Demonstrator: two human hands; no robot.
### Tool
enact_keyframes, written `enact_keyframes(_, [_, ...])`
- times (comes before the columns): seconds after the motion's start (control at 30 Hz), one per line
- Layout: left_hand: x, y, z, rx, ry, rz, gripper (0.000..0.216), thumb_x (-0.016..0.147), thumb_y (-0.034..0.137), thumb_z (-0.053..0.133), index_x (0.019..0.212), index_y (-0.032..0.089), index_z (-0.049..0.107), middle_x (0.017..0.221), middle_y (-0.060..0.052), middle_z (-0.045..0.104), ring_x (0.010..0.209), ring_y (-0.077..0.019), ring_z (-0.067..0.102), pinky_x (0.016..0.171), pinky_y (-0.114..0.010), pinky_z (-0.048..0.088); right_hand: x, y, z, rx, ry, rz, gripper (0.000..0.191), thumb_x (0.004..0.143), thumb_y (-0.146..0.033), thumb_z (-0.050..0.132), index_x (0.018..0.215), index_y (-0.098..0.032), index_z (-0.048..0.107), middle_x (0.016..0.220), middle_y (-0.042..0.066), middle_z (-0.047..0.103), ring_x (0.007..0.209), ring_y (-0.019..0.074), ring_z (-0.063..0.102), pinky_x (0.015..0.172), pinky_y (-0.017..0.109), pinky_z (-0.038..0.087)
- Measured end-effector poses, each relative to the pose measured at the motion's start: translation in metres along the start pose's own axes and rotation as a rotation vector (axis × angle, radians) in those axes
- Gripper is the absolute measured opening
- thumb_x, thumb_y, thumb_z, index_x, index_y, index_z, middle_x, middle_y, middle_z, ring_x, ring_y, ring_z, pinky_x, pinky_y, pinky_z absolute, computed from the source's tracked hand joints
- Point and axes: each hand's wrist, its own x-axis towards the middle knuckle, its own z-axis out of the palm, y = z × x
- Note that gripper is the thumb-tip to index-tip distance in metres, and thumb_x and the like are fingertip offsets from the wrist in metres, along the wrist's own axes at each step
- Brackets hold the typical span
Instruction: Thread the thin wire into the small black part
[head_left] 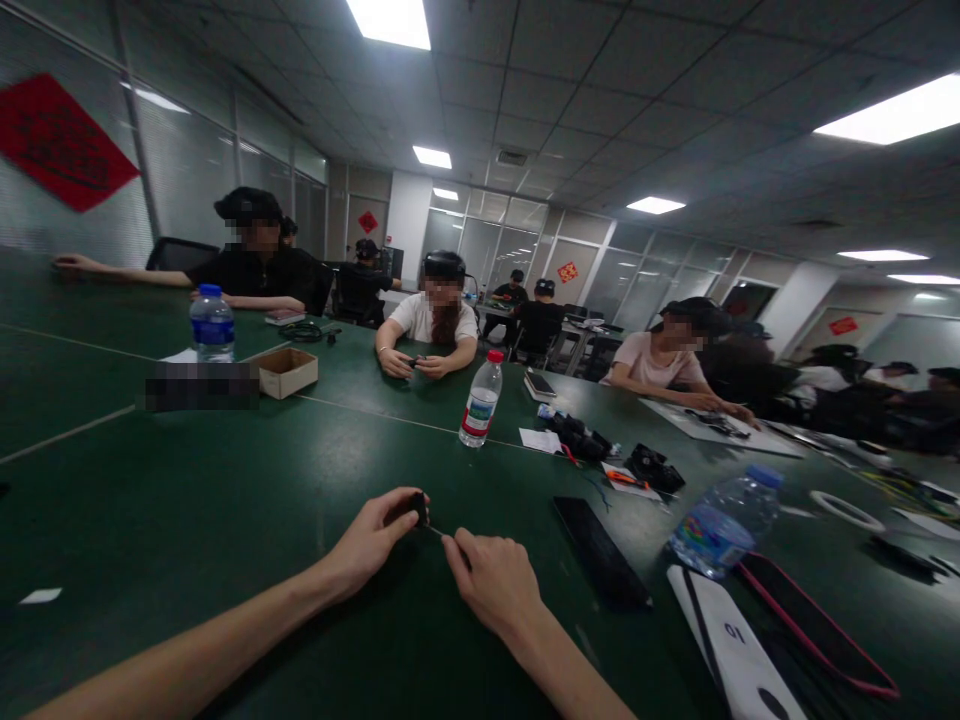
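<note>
My left hand (375, 540) is closed around a small black part (419, 508), gripping it between thumb and fingers above the green table. Just to the right, my right hand (495, 575) is curled around a thin tool with a slim metal shaft (435, 531), much like a screwdriver. Its handle is hidden inside the fist. The shaft points left at the black part and its tip seems to meet it, though I cannot tell whether it sits inside. A flat black slab (600, 550) lies on the table to the right of my right hand.
Ahead stands a red-capped bottle (481, 400). Rightward are a tilted blue-capped bottle (727, 520), a white case (731, 640), a pink-edged black case (817, 625) and black gear (581, 437). An open cardboard box (288, 372) sits far left. Several people work around the green table (225, 500).
</note>
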Motion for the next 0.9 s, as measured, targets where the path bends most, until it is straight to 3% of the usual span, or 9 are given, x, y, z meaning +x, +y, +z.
enact_keyframes(0.9, [-0.003,0.010,0.003,0.054,-0.070,0.034,0.031,0.083,0.030,0.058,0.110,0.016,0.061,0.103,-0.009,0.066,0.099,-0.0225,0.059,0.092,-0.036,0.044,-0.002,0.003,0.003,0.023,0.014,-0.010,0.047,0.101,-0.044,0.021,0.083,-0.021,0.058,0.067,-0.001,0.062,0.051,0.0104,0.054,0.052,0.021,0.034])
